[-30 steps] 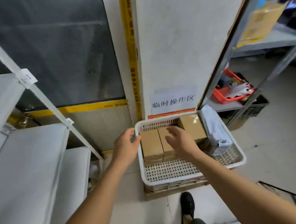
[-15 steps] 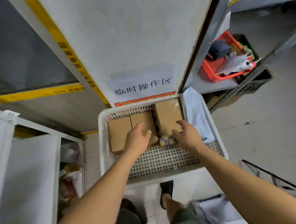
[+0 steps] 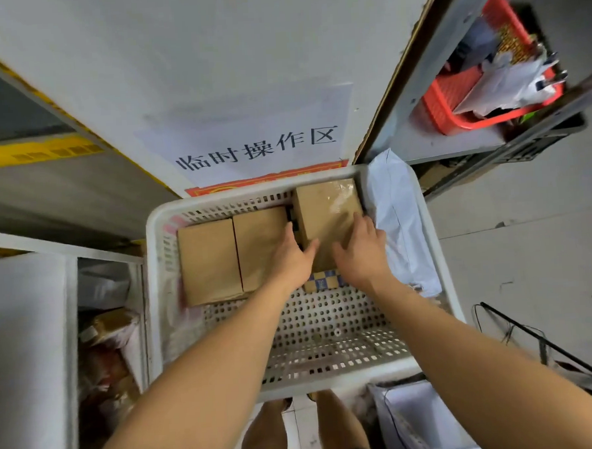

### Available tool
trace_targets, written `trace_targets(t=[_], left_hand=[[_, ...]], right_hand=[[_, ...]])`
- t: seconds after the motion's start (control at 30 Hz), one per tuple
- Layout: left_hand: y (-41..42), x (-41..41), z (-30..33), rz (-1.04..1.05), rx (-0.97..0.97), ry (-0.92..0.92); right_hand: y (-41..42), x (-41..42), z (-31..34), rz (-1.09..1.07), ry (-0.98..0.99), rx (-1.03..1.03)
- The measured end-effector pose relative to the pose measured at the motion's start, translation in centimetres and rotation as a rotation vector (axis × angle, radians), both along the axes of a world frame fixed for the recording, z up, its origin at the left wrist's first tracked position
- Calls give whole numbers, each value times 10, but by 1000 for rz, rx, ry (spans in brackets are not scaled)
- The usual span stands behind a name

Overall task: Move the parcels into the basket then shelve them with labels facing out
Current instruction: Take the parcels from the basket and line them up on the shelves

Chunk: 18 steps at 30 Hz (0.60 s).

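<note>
From the head camera, looking down, the white basket [image 3: 441, 268] is the landmark. Inside it, against its far wall, three brown cardboard boxes lie side by side: the left box [image 3: 209, 259], the middle box [image 3: 259, 243] and the taller right box [image 3: 328, 209]. A small checkered box [image 3: 321, 283] peeks out just nearer than the right box, below the hands. One white mailer bag [image 3: 399, 219] leans along the basket's right wall. That makes three plain boxes, one checkered box and one bag, five parcels in the basket.

The left hand [image 3: 291, 259] lies on the near corner of the middle box, fingers held close together and reaching toward the gap beside the right box. The right hand [image 3: 361, 251] rests on the near end of the right box, fingers slightly spread over its top; whether the fingertips curl under an edge cannot be told.

No label shows on any box top, so a box could well go onto a shelf with its label turned away. The right box looks wrapped in glossy tape and may slip from a flat, loose hold. Lifting it may also drag the checkered box or tip the bag.

Beyond the basket's far right corner, one red basket [image 3: 453, 113] sits on a shelf.
</note>
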<state>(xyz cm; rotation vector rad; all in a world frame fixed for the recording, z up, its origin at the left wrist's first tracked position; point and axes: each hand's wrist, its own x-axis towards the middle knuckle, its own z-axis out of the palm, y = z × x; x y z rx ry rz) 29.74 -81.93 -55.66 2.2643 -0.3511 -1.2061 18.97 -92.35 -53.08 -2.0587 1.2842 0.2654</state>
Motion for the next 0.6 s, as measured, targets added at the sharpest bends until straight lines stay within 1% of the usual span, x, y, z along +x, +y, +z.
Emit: trace_targets(t=[0.1,0.23,0.33,0.47,0.53,0.6], left_hand=[[-3,2,-16,3,-13,21],[-2,11,-25,9,-64,86],[1,11,-27,31,-95,134],[9,5,-16,104,-128,234],[15,3,-1,153,-209,239],[23,3,18,209,-320,223]], right_hand=[[6,8,-13,-20,33,-64],[11,14,-16,-109,-6,-105],[12,14,-16,-155,-33,-56],[13,12,-9,-194,-134,48],[16,11,1,-197,-167,55],[20,10,16,-218,-242,104]])
